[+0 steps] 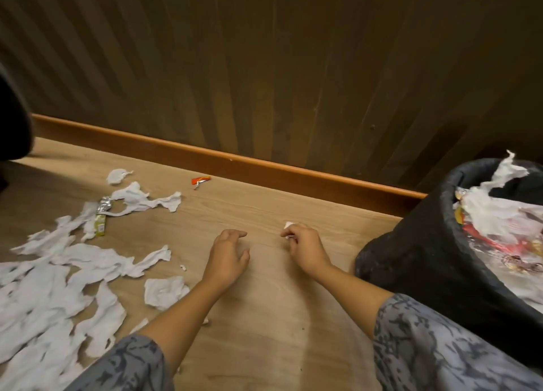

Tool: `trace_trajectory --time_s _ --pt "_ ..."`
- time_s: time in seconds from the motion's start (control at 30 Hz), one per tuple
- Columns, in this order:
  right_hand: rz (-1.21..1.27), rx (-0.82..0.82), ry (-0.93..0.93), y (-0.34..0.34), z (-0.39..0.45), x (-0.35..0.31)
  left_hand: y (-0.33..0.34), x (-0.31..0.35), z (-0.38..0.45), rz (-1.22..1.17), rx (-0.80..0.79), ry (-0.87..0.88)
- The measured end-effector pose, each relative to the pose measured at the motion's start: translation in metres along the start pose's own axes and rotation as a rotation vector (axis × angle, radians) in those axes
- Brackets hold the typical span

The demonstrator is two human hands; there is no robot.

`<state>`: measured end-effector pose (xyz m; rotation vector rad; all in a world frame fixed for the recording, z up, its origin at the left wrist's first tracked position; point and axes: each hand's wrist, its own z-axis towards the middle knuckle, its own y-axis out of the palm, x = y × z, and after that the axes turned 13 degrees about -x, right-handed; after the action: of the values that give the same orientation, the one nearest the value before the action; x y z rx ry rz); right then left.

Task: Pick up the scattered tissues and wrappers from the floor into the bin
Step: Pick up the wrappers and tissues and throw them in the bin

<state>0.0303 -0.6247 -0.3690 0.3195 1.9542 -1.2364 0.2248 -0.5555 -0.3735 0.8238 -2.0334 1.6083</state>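
Note:
Several torn white tissues [58, 276] lie spread over the wooden floor at the left. A crumpled tissue [166, 292] sits just left of my left forearm. A green and silver wrapper [101, 218] lies among the tissues, and an orange wrapper [200, 180] lies near the baseboard. My left hand [227, 257] hovers over bare floor, fingers apart, holding nothing. My right hand [305, 248] is closed on a small white tissue scrap [288, 225]. The black-lined bin [417, 261] stands at the right, filled with tissues and wrappers.
A wooden panelled wall [264, 67] with an orange-brown baseboard [235, 162] runs behind the floor. A dark object [11, 117] sits at the far left edge. Bare floor lies between my arms and toward the bin.

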Motion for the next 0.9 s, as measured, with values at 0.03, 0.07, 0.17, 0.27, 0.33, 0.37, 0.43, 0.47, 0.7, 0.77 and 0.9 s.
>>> trace_trajectory --time_s 0.03,0.07,0.17,0.27,0.33,0.37,0.43,0.47,0.7,0.77,0.9 --pt "0.058 -0.018 -0.027 0.009 0.003 -0.016 -0.008 -0.007 -0.007 0.019 0.022 -0.012" --pt "0.131 -0.045 -0.024 0.018 0.005 -0.034 -0.015 -0.015 -0.014 0.037 0.048 -0.025" --pt "0.324 -0.115 0.025 0.047 0.012 -0.084 -0.039 -0.040 -0.043 0.090 0.144 -0.068" --pt "0.410 -0.144 0.068 0.076 0.018 -0.125 -0.060 -0.073 -0.080 0.135 0.257 -0.127" --pt "0.412 -0.148 0.088 0.092 0.021 -0.147 -0.072 -0.095 -0.108 0.150 0.294 -0.208" --pt "0.385 -0.144 0.080 0.098 0.023 -0.157 -0.076 -0.104 -0.123 0.173 0.302 -0.234" --pt "0.305 -0.160 0.016 0.113 0.024 -0.169 -0.080 -0.121 -0.153 0.196 0.301 -0.274" --pt "0.245 -0.185 -0.032 0.121 0.023 -0.172 -0.078 -0.127 -0.167 0.183 0.291 -0.307" --pt "-0.362 -0.536 -0.267 0.180 -0.014 -0.138 -0.028 -0.140 -0.240 0.113 0.232 -0.718" --pt "-0.467 -0.650 -0.367 0.187 -0.029 -0.129 -0.006 -0.141 -0.260 0.086 0.233 -0.660" --pt "-0.485 -0.681 -0.579 0.202 -0.057 -0.119 0.018 -0.148 -0.285 0.038 0.303 -0.454"
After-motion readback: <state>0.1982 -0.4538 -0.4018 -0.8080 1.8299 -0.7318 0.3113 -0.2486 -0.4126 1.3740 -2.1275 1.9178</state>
